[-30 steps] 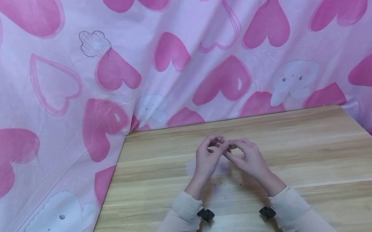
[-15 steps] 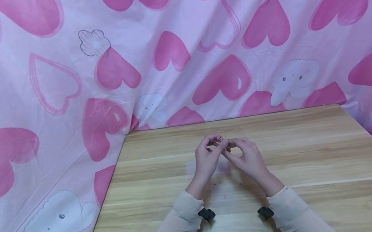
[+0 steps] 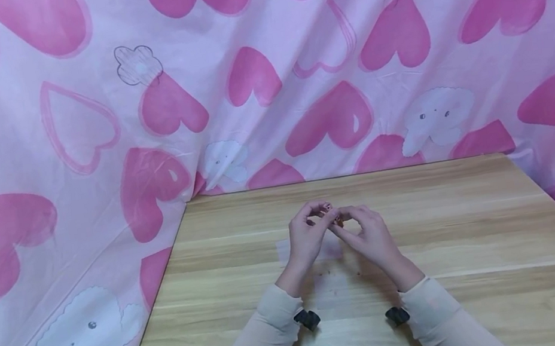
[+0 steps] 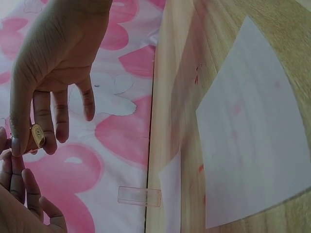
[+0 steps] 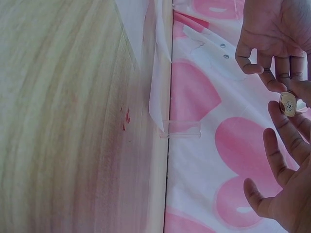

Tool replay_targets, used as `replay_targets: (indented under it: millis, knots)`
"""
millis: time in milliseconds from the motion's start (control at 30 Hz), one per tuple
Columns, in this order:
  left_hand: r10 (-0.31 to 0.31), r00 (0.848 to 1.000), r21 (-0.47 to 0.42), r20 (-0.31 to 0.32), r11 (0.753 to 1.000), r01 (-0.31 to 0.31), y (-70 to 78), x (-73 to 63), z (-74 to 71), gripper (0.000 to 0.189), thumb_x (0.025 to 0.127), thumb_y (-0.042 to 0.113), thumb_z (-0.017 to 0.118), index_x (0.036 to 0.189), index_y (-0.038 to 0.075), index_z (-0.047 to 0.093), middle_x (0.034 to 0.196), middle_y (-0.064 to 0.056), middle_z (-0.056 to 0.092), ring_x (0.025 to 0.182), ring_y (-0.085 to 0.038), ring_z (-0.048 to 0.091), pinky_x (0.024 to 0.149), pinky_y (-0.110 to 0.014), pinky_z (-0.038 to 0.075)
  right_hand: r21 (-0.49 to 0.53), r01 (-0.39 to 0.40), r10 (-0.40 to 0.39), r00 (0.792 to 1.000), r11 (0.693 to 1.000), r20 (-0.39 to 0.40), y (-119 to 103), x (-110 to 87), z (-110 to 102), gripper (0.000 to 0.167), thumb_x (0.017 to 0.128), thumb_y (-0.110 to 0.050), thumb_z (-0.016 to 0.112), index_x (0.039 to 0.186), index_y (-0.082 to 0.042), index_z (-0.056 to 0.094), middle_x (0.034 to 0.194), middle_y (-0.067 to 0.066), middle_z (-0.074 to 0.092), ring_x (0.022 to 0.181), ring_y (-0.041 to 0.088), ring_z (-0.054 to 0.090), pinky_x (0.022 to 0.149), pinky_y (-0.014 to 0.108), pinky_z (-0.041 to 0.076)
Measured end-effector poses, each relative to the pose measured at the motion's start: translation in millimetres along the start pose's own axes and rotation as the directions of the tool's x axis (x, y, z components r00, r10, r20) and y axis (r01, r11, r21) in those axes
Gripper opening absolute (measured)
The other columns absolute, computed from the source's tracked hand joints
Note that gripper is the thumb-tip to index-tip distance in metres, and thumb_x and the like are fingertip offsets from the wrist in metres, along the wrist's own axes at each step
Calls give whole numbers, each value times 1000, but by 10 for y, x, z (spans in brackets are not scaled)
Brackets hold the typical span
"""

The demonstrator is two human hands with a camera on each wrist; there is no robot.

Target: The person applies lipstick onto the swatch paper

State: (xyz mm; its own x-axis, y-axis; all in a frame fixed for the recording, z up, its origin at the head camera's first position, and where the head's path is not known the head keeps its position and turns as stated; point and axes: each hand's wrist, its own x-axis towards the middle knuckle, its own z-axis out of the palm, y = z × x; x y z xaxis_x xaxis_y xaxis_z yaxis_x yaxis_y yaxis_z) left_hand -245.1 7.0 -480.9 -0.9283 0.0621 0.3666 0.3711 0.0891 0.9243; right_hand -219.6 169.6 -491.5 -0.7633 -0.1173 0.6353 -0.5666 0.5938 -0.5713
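Both hands meet over the middle of the table. Between their fingertips they hold a small gold-and-brown piece (image 4: pixel 38 136) with a round pattern on its end face. My left hand (image 3: pixel 306 238) pinches it from the left, thumb in front. From the right, my right hand (image 3: pixel 371 234) holds it between thumb and fingers. In the right wrist view the patterned gold face of the piece (image 5: pixel 288 105) shows between the left hand (image 5: pixel 277 46) above and the right hand (image 5: pixel 286 194) below. Fingers cover much of the piece, so its kind cannot be told.
Under the hands lies a pale paper sheet (image 4: pixel 257 131) with faint pink smudges. A second paper (image 4: pixel 172 199) lies beside it. Near them stands a clear rectangular cap (image 4: pixel 139 196). Red marks (image 5: pixel 127 116) dot the wooden table (image 3: pixel 461 228). A pink heart-patterned cloth (image 3: pixel 329 122) hangs behind.
Both hands stay nearly in place, with only slight shifts of the fingers around the gold-and-brown piece. The head view has drifted a little.
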Motion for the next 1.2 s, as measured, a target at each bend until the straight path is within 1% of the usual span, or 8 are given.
replay_targets:
  millis: [200, 267, 400, 500, 633, 867, 1067, 1200]
  knots:
    - [-4, 1000, -11, 4, 1000, 4, 13, 4, -7, 22, 87, 33, 80, 99, 17, 75, 91, 4, 73, 89, -14, 64, 74, -30, 41, -1, -3, 3, 1000, 1000, 4, 5, -1, 3, 30, 84, -21, 84, 112, -14, 73, 98, -2, 73, 96, 19, 64, 88, 48, 45]
    - [-4, 1000, -12, 3, 1000, 4, 7, 4, -9, 21, 87, 33, 80, 99, 17, 75, 91, 4, 73, 89, -14, 64, 74, -31, 41, 6, 1, -1, 1000, 1000, 3, 14, -2, 8, 30, 84, -20, 84, 112, -14, 73, 98, -2, 73, 95, 19, 64, 86, 47, 47]
    - [3, 1000, -4, 2, 1000, -3, -2, 0, -17, 18, 86, 35, 80, 98, 22, 75, 90, 9, 72, 88, -11, 64, 74, -32, 43, 19, 5, -5, 1000, 1000, 7, 24, -3, 11, 30, 84, -19, 84, 112, -14, 73, 98, -2, 73, 95, 18, 64, 86, 45, 47]
    - [8, 1000, -2, 7, 1000, -8, -2, -1, -23, 17, 87, 35, 80, 99, 23, 76, 89, 10, 72, 88, -11, 64, 75, -33, 43, 22, 6, -6, 1000, 1000, 9, 27, -5, 9, 29, 85, -19, 83, 112, -15, 73, 99, -2, 73, 95, 17, 64, 86, 45, 48]
    - [11, 1000, 0, 13, 1000, -11, 0, 4, -29, 19, 87, 36, 79, 101, 22, 76, 90, 9, 72, 89, -11, 64, 75, -32, 44, 28, 4, -4, 1000, 1000, 16, 24, -9, 2, 28, 86, -18, 82, 112, -15, 73, 99, -2, 73, 95, 17, 64, 85, 45, 49]
    - [10, 1000, -8, 18, 1000, -10, -8, -4, -33, 19, 87, 33, 79, 101, 20, 76, 91, 8, 73, 89, -11, 64, 75, -32, 44, 41, -29, 26, 998, 999, 55, -4, -12, -19, 29, 88, -20, 80, 115, -14, 73, 100, -1, 74, 96, 17, 64, 84, 45, 48]
    - [21, 1000, -6, 17, 1000, -21, -4, -9, -37, 18, 87, 32, 79, 100, 20, 76, 91, 8, 73, 89, -11, 64, 75, -33, 46, 50, -26, 24, 998, 998, 56, -19, -10, -25, 29, 89, -20, 79, 116, -14, 73, 100, -2, 73, 96, 16, 64, 80, 43, 50]
    - [23, 999, -8, 22, 1000, -23, -5, -8, -46, 18, 88, 34, 79, 99, 21, 76, 91, 9, 73, 89, -12, 65, 75, -32, 46, 55, -33, 30, 998, 998, 57, -12, -14, -18, 29, 89, -19, 79, 117, -14, 73, 100, -2, 73, 96, 17, 64, 78, 45, 52]
